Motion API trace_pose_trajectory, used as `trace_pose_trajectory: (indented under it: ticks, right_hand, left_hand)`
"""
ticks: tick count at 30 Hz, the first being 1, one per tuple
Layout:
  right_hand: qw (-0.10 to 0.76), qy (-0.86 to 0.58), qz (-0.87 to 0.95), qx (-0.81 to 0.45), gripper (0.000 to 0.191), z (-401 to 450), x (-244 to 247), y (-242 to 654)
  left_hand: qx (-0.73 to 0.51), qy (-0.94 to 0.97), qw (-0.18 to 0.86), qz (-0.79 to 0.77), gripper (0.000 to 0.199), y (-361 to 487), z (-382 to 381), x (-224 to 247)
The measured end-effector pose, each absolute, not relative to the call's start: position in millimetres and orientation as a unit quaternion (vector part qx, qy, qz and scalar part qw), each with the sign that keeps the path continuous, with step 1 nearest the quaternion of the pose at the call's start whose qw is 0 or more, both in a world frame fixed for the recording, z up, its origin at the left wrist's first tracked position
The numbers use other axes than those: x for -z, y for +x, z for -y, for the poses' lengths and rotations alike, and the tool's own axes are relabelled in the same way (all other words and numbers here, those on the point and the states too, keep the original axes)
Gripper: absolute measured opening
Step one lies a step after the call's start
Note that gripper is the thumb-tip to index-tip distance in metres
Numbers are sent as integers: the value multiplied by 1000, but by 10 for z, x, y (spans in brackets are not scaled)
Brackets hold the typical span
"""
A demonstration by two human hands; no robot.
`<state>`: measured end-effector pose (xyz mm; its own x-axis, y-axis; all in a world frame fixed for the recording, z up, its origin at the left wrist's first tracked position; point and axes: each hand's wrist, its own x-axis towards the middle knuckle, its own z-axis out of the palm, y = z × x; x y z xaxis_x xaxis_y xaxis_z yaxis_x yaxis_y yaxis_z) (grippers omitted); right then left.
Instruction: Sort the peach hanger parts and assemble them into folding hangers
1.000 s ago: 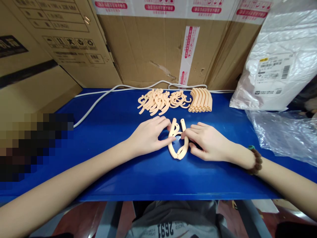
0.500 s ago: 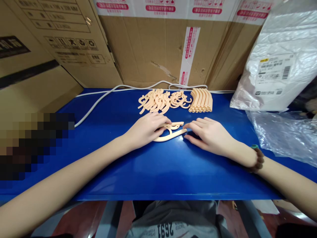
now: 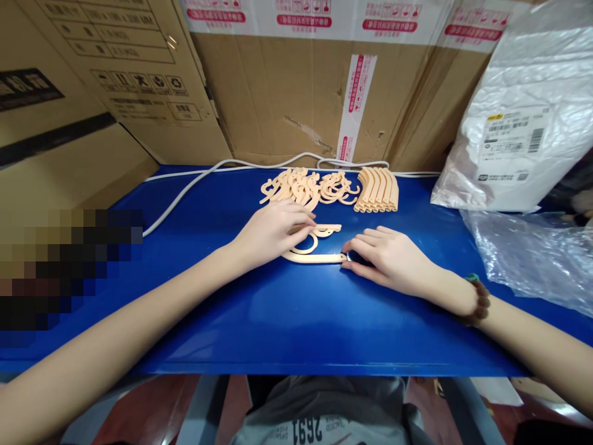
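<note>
The cream hinged piece [image 3: 315, 259] spans the two hands: the left hand [image 3: 271, 228] grips it, fingers hiding its left end; the right hand [image 3: 389, 256] pinches one tip. Beyond the left fingers, a pile [image 3: 301, 185] is partly covered.

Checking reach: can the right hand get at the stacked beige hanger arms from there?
Likely yes: the stacked beige hanger arms lie just beyond the right hand, with only blue tabletop showing between. It would first have to leave the beige hanger's end, where its fingertips are.

Curved pieces [image 3: 319, 258] look smooth plastic, the tabletop [image 3: 278, 327] glossy.
</note>
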<state>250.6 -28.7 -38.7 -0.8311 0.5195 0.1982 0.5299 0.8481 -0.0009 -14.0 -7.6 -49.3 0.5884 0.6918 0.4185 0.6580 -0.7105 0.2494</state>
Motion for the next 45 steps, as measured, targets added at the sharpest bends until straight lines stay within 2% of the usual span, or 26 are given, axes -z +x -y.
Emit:
trace_pose_trajectory:
  ticks: [5, 10, 14, 25, 31, 36, 38, 40, 45]
  right_hand:
    - [98, -290, 952, 23, 36, 282, 357, 2513]
    - [97, -290, 952, 23, 34, 260, 369, 2530]
    - [83, -295, 952, 18, 33, 245, 375, 2542]
    - [70, -290, 954, 28, 33, 245, 352, 2556]
    - [72, -289, 954, 34, 33, 244, 349, 2556]
    - [85, -293, 952, 36, 31, 246, 350, 2562]
    - [110, -311, 944, 27, 30, 258, 333, 2562]
    - [158, -344, 925, -27, 29, 282, 304, 2553]
    - [268, -396, 790, -384, 38, 377, 241, 2461]
  left_hand:
    - [-213, 810, -12, -546, 24, -104, -48, 226]
    - [-148, 756, 2, -638, 27, -60, -370, 173]
    - [-127, 741, -7, -659, 32, -3, -556, 187]
    - [-75, 745, -18, -662, 15, 46, -733, 131]
    - [-89, 744, -7, -662, 15, 26, -767, 56]
    - [-133, 745, 5, -654, 15, -48, -661, -209]
    - [-169, 748, 46, -640, 20, -49, -575, -315]
    - [-194, 748, 134, -621, 27, 1, -459, -370]
    - [-242, 702, 394, -541, 29, 346, -71, -201]
